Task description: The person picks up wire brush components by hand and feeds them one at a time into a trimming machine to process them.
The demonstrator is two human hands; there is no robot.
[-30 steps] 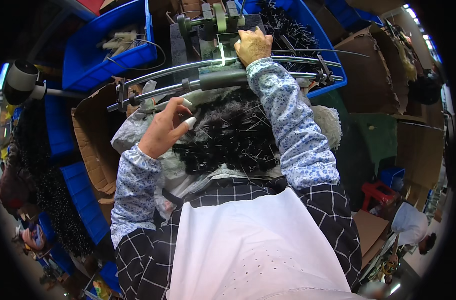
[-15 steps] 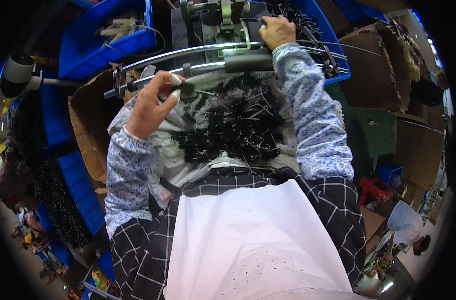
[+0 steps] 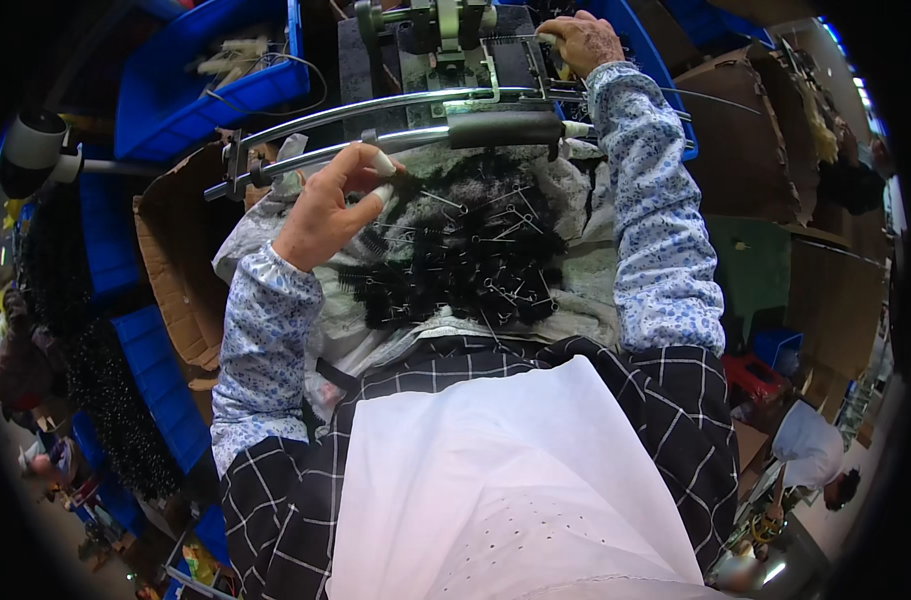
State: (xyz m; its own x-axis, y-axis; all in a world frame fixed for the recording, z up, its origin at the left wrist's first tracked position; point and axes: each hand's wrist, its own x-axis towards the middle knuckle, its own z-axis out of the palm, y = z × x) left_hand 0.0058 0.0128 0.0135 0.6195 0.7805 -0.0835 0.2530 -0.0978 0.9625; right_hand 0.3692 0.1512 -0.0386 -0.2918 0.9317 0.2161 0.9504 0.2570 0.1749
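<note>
My left hand [image 3: 337, 208], with white covers on thumb and forefinger, pinches a small black-bristled wire brush, its pale stem [image 3: 443, 201] pointing right. Just beyond its tip lies a heap of similar twisted-wire brushes [image 3: 475, 265], many with looped ends, on the grey-white cloth [image 3: 590, 270] over my lap. My right hand [image 3: 587, 42] is at the right side of the bench machine [image 3: 450, 45], its fingers closed at the end of a thin dark line along the machine's top. What those fingertips hold is too small to make out.
Curved metal rails with a dark padded roller [image 3: 505, 128] cross before the machine. A blue bin [image 3: 215, 95] with pale pieces stands at left; another blue bin [image 3: 655, 60] stands at right behind my arm. Cardboard boxes [image 3: 740, 140] flank both sides. Another person [image 3: 810, 445] is at far right.
My left hand has moved right over the heap with the brush in its fingers. My right hand has drawn away to the right and slightly farther off, uncovering more of the machine's right side.
</note>
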